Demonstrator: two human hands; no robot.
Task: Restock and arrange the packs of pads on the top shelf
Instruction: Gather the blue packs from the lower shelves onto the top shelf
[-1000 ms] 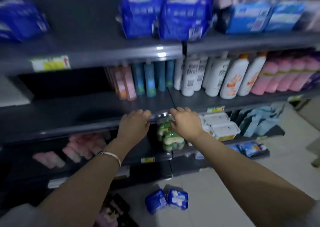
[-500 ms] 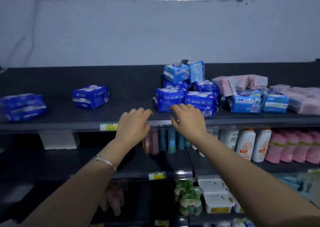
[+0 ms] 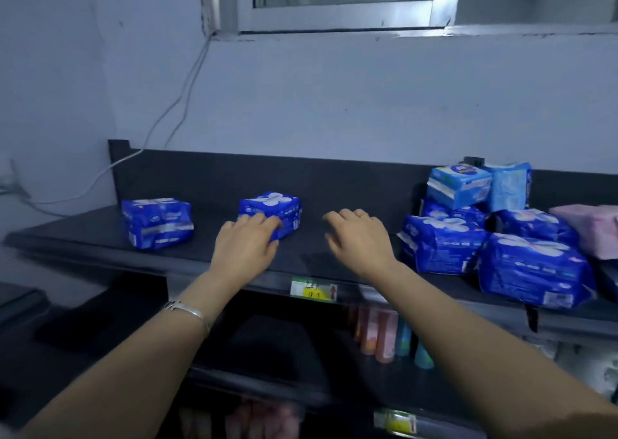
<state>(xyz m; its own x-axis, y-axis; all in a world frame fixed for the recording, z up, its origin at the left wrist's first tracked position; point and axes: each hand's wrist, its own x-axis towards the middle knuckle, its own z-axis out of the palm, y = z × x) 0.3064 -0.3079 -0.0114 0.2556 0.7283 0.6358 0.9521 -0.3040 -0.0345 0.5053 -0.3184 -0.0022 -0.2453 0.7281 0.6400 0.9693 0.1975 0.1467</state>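
Left hand (image 3: 245,249): relaxed, touching blue pad pack (image 3: 271,208), 11 o'clock | right hand (image 3: 360,242): spread, empty | advise cupping both pack ends, sliding squarely.

Six dark blue packs of pads (image 3: 157,223) lay on the top shelf (image 3: 100,242), along with two light blue packs (image 3: 459,184) and one pink pack (image 3: 590,233). Two hands (image 3: 244,251) were over it, and two yellow price tags (image 3: 313,290) showed on shelf edges.
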